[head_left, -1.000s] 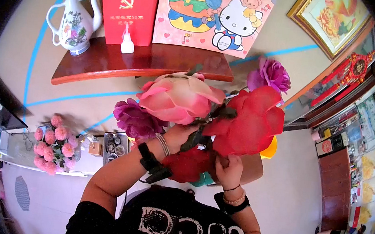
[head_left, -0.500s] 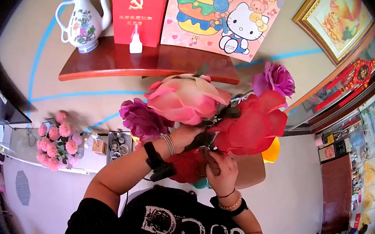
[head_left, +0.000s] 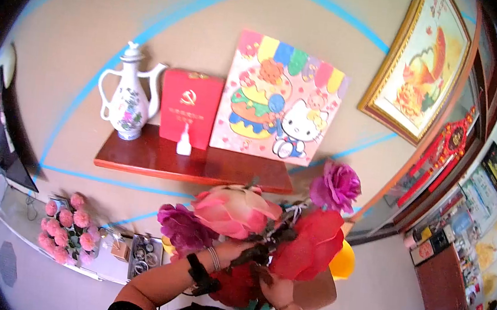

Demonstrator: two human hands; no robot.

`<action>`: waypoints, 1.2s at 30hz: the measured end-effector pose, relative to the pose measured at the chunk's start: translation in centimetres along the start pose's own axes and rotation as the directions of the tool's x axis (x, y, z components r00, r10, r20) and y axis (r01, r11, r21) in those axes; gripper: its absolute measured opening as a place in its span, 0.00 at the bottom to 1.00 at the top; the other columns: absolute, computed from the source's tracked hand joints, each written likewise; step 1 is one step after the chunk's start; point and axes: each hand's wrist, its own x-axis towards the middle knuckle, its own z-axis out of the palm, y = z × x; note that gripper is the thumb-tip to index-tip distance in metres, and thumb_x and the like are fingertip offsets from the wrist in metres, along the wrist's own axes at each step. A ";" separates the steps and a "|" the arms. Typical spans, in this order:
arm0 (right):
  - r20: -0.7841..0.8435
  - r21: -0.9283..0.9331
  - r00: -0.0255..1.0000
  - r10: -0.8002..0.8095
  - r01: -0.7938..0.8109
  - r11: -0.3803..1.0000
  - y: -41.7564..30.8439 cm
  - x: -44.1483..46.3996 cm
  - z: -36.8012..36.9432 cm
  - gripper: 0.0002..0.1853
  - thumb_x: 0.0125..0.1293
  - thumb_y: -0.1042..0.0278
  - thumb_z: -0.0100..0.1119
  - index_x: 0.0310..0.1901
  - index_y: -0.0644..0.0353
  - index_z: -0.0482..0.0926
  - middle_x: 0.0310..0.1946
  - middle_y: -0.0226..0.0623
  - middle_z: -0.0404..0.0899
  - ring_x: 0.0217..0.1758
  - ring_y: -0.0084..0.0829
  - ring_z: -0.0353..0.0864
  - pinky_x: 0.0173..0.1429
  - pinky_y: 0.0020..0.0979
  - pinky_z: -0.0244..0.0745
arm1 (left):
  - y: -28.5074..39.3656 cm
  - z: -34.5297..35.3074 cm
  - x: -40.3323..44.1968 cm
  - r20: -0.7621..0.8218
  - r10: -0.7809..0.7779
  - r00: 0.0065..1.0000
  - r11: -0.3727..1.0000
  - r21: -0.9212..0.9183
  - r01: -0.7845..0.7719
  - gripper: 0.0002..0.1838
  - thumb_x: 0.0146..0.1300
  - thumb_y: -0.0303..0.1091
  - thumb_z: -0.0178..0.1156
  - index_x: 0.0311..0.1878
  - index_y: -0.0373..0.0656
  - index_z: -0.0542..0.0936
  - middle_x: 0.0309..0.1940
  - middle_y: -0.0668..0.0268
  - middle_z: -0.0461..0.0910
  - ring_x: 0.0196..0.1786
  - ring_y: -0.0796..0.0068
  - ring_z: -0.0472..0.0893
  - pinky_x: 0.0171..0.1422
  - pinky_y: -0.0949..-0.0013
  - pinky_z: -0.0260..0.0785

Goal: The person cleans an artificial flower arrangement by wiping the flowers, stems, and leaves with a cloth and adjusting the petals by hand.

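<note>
A bunch of large artificial flowers stands in front of me: a pink rose (head_left: 234,210), a red rose (head_left: 310,244), a purple flower (head_left: 336,186) at upper right, another purple flower (head_left: 184,229) at left and a second red bloom (head_left: 235,285) lower down. My left hand (head_left: 234,253) is closed around the dark stems under the pink rose, its fingertips mostly hidden by leaves. Below the red rose, my right hand (head_left: 277,292) pinches a brownish stem or leaf. Something teal (head_left: 256,307) shows beneath the blooms.
Ahead, a wooden wall shelf (head_left: 140,158) bears a porcelain ewer (head_left: 129,104), a red box (head_left: 190,109), a small white bottle (head_left: 184,143) and a cartoon painting (head_left: 280,101). Pink flowers (head_left: 64,236) and a metal tray (head_left: 146,259) sit at left. A yellow object (head_left: 343,261) is behind the red rose.
My view has tilted upward, so the shelf, flowers and hands appear lower and more wall shows. Both hands keep their grip, close to the same places among the stems.
</note>
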 end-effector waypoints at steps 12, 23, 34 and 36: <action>-0.016 0.194 0.956 -0.292 0.290 0.937 -1.7 1.6 1.4 0.16 0.49 0.65 0.58 0.42 0.49 0.76 0.30 0.34 0.74 0.31 0.40 0.76 0.34 0.35 0.72 | 0.6 2.6 -2.6 -0.010 -0.259 0.966 0.927 -0.284 0.246 0.16 0.63 0.40 0.50 0.51 0.44 0.70 0.44 0.66 0.75 0.43 0.75 0.75 0.48 0.71 0.68; 0.480 0.265 0.791 -0.379 0.281 0.922 4.9 0.9 -5.0 0.19 0.53 0.62 0.54 0.48 0.48 0.72 0.41 0.38 0.75 0.41 0.40 0.76 0.43 0.36 0.73 | -2.7 1.7 -4.4 -0.098 0.043 0.994 0.976 -0.208 -0.063 0.21 0.64 0.38 0.46 0.58 0.37 0.64 0.54 0.60 0.68 0.56 0.69 0.68 0.63 0.68 0.58; 0.667 0.454 0.539 -0.514 0.252 0.854 8.2 1.2 -5.3 0.17 0.52 0.65 0.56 0.45 0.57 0.73 0.41 0.42 0.75 0.44 0.40 0.75 0.47 0.35 0.71 | -6.6 5.4 -16.2 -0.488 0.206 0.848 0.955 -0.091 -0.284 0.28 0.64 0.45 0.44 0.62 0.38 0.57 0.57 0.55 0.65 0.60 0.64 0.66 0.65 0.64 0.53; 0.623 0.519 0.514 -0.590 0.292 0.803 8.2 1.1 -4.8 0.17 0.52 0.67 0.56 0.46 0.58 0.73 0.40 0.41 0.74 0.44 0.39 0.75 0.47 0.34 0.70 | -7.1 6.6 -19.0 -0.626 0.258 0.736 0.940 -0.014 -0.341 0.26 0.64 0.45 0.42 0.62 0.40 0.58 0.55 0.56 0.68 0.59 0.66 0.67 0.63 0.66 0.55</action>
